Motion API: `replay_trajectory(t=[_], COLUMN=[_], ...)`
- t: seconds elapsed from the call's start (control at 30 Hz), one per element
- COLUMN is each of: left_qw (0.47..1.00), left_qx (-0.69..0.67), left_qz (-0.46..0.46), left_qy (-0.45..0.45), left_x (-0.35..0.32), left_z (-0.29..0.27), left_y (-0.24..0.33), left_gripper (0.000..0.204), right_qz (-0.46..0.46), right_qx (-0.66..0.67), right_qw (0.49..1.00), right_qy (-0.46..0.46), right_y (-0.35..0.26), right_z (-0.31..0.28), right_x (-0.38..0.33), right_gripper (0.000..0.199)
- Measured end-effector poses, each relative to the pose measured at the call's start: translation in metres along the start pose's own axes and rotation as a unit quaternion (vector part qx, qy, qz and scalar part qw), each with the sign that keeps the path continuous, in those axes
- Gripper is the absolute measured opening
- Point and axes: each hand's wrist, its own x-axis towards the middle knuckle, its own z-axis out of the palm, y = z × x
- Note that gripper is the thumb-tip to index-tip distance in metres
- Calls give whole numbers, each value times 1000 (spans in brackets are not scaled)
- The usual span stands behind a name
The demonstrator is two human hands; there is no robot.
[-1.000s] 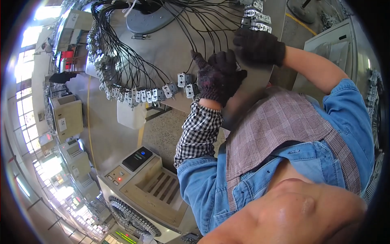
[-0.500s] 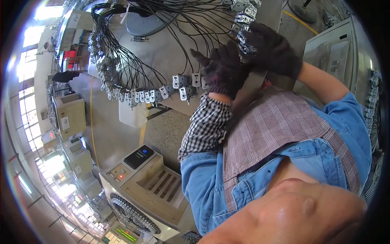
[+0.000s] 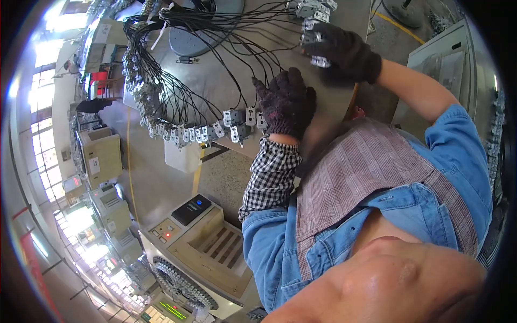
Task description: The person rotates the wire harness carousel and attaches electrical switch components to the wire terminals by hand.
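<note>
Many small silver metal connectors on black cables lie in an arc around the edge of a grey metal table (image 3: pixel 328 99). My left hand (image 3: pixel 285 102), in a dark knitted glove, rests palm down near the table's front edge. Its fingers are spread over the cable ends, beside several metal connectors (image 3: pixel 235 117). Farther right, my right hand (image 3: pixel 347 54), gloved too, curls its fingers round a metal connector (image 3: pixel 321 62) in the right-hand row. The fingers partly cover that row, so the exact grip is hidden.
A bundle of black cables (image 3: pixel 188 17) runs across the table's back, by a round grey base (image 3: pixel 188 40). A beige machine (image 3: pixel 199 247) with a slatted top stands at the lower left. A grey cabinet (image 3: pixel 439 70) is on the right.
My hands have moved apart. The right hand shifted slightly left onto the right-hand connectors, and the left hand now lies flatter with its fingers spread. The view has shifted slightly.
</note>
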Motion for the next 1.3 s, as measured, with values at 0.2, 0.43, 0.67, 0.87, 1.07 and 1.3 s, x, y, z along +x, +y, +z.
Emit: replay_trajectory(t=[0.2, 0.43, 0.67, 0.87, 1.07, 1.3], left_qw=[999, 999, 1000, 997, 986, 984], left_qx=[2, -15, -1, 7, -132, -134], left_qz=[18, -6, -12, -28, -79, -86], left_qy=[33, -44, -23, 71, 61, 84], left_x=[-9, -12, -10, -22, -12, -31], left_z=[13, -8, -2, -13, 0, 8], left_y=[-13, -14, -14, 10, 22, 11], left_gripper=[42, 43, 45, 95, 110, 106], right_qz=[154, 97, 98, 317, 128, -22], right_qx=[301, 127, 194, 755, 624, 157], right_qw=[932, 947, 922, 485, 692, 947], right_qy=[-130, -279, -320, -306, -341, -278], right_y=[-47, -24, -50, -9, 16, -2], right_z=[-33, -20, -34, -33, 4, 14], right_x=[31, 56, 68, 36, 14, 41], right_gripper=[56, 43, 50, 73, 70, 59])
